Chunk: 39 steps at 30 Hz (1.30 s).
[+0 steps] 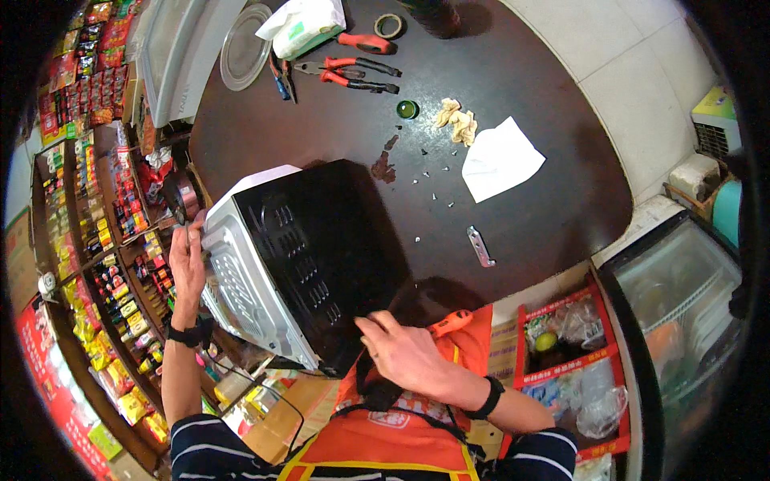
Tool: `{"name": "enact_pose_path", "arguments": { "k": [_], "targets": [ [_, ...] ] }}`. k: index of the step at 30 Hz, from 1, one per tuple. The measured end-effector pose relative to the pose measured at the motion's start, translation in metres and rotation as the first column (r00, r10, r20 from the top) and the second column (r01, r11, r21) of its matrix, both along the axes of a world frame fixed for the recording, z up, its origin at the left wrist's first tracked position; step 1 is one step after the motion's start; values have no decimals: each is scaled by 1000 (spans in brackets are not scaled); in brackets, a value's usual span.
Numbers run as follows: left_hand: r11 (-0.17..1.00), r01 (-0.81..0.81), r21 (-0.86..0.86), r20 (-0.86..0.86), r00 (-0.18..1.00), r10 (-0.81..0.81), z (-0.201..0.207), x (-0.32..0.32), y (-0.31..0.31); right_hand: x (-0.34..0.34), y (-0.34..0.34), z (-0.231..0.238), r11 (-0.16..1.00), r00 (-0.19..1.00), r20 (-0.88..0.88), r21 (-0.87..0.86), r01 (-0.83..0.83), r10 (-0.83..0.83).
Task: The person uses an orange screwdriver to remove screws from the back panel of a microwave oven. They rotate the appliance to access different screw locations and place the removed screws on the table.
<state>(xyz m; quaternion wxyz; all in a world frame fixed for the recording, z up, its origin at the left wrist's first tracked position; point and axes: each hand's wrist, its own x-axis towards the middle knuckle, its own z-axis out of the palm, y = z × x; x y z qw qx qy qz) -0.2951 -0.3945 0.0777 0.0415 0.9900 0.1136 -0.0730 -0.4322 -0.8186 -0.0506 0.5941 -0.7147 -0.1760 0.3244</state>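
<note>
A box-shaped appliance, perhaps a small oven, lies tilted at the table's near left edge. Its black vented casing (321, 240) faces up, and a stamped silver metal panel (249, 276) forms the side toward my left. My left hand (188, 260) has its fingers pinched at the far corner of that panel; whether a small part is also between them is hidden. At the near right edge of the casing, my right hand (405, 353) grips with bent fingers. Several small screws (434, 196) lie scattered on the table, near a folded white paper (501, 160) and a small metal tool (481, 246).
Red-handled pliers (353, 72), a red-handled screwdriver (366, 42), a tape roll (389, 26) and a tissue pack (309, 28) occupy the far side of the dark table (545, 240). Packed shelves (112, 280) flank the left; a glass-topped cooler (682, 297) stands right.
</note>
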Motion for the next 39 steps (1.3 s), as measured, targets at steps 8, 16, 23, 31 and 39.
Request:
{"name": "enact_pose_path", "arguments": {
  "k": [8, 16, 23, 31, 39],
  "targets": [
    [999, 38, -8, 40, 998, -38, -4, -1, 4, -13, -4, -54, 943, 1000, 5, -332, 3, -1],
    [989, 120, 91, 59, 990, -125, -2, 0, 0, 47, 0, -118, 923, 930, -150, -251, 293, -336],
    [998, 62, -12, 33, 998, -61, -2, 0, 0, 73, -8, -114, 864, 872, -74, -195, 463, -484],
    [996, 91, -11, 57, 994, -90, -4, -2, 2, 81, 17, -115, 919, 911, -151, -162, 360, -384],
    [997, 81, -10, 44, 996, -80, -5, -1, 3, 75, 8, -118, 893, 874, -189, -145, 425, -447]
  ]
}}
